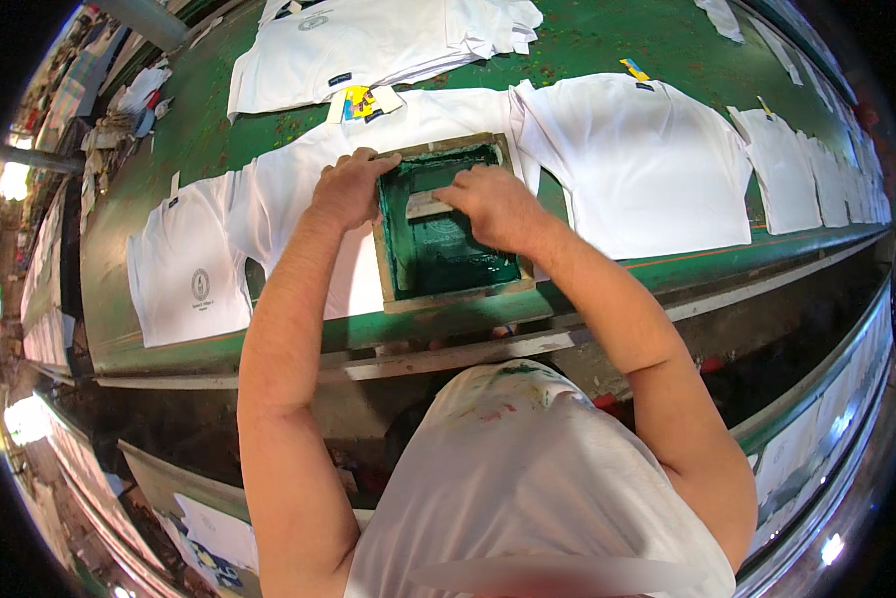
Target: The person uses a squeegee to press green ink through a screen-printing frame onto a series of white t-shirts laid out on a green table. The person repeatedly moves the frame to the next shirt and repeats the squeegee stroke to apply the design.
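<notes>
A wooden-framed printing screen (452, 290) with dark green ink inside rests on a white T-shirt (308, 179) on the long green table. My left hand (346, 189) grips the frame's upper-left corner, fingers curled over its edge. My right hand (493, 209) holds a pale, flat squeegee (423, 204) inside the screen, over the inked mesh. White T-shirts (632, 159) lie flat on both sides of the screen. The one at the left (174, 259) carries a small dark round print.
The green table (597, 40) runs sideways, with stacked shirts (338, 50) at the back and more shirts along the right. Its metal edge rail (448, 354) crosses just beyond my body. A grey post (154, 20) stands at upper left, near piled cloth (139, 95). Lower racks (199, 528) sit either side of me.
</notes>
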A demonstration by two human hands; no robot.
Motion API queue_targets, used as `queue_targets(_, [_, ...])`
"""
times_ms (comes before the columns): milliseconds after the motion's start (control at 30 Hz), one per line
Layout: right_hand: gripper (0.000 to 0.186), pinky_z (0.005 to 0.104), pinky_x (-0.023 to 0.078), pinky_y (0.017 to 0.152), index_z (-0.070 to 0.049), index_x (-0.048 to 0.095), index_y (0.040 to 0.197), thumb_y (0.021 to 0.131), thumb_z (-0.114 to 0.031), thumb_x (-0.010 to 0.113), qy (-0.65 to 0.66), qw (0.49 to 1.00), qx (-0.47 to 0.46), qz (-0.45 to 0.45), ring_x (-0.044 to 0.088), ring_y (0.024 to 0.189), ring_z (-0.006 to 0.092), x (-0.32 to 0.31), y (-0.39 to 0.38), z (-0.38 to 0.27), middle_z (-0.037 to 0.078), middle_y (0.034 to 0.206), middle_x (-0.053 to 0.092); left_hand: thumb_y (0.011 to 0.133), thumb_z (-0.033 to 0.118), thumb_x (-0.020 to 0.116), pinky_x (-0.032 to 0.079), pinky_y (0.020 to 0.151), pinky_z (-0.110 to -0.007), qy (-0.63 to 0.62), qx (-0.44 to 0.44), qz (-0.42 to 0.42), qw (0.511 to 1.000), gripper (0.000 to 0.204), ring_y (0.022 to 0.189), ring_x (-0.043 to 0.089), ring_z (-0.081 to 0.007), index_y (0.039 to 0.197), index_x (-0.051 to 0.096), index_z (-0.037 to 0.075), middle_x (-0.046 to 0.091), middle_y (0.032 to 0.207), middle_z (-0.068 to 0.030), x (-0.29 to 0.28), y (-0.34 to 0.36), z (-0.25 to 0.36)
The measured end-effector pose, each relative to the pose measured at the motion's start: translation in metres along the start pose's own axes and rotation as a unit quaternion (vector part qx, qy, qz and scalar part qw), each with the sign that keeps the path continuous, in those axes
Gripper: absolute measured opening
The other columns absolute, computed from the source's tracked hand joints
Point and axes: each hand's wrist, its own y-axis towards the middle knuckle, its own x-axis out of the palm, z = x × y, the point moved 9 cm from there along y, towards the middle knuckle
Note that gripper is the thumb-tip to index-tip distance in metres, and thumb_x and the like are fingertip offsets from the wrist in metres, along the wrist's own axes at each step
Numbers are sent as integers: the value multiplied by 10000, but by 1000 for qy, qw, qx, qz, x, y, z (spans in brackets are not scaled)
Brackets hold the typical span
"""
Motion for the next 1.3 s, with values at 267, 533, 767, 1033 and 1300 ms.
queue_targets(267, [412,475,558,970,-67,740,1315,910,-70,663,-11,999,-37,-6,728,1074,351,11,-60,-54,149,1141,746,652,81,1013,530,1162,-514,1,-14,0,1000,1015,1364,648,-357,1568,646,321,642,1487,-63,4,2,-3])
queue_targets(533, [427,483,559,1027,-80,740,1317,897,-40,675,39,994,-54,-87,721,1145,357,1,-68,-51,155,1185,747,626,50,1018,497,1219,-528,-12,-26,-26,999,1105,1452,596,-349,1616,598,305,589,1575,-98,2,2,-2])
queue_targets(767, [459,525,555,1032,-109,754,1307,894,44,621,34,998,35,-34,683,1188,415,-7,23,26,156,1217,753,647,62,1012,516,1163,-531,-19,-27,-19,999,1038,1426,621,-342,1585,632,291,629,1517,-78,2,1,-1])
queue_targets(1033, [538,496,565,995,-76,745,1350,829,45,683,7,999,-1,-52,692,1105,385,-2,-42,-48,153,1163,752,650,69,1007,524,1127,-536,-16,-21,-19,999,1018,1371,649,-342,1576,644,285,643,1448,-104,4,3,-3])
queue_targets(1300, [415,509,573,975,-95,763,1255,868,23,672,90,989,12,-113,702,1103,398,-7,-40,-33,140,1112,754,659,74,999,536,1118,-531,-18,-23,-31,999,1022,1356,656,-336,1588,631,290,636,1427,-105,3,3,-1])
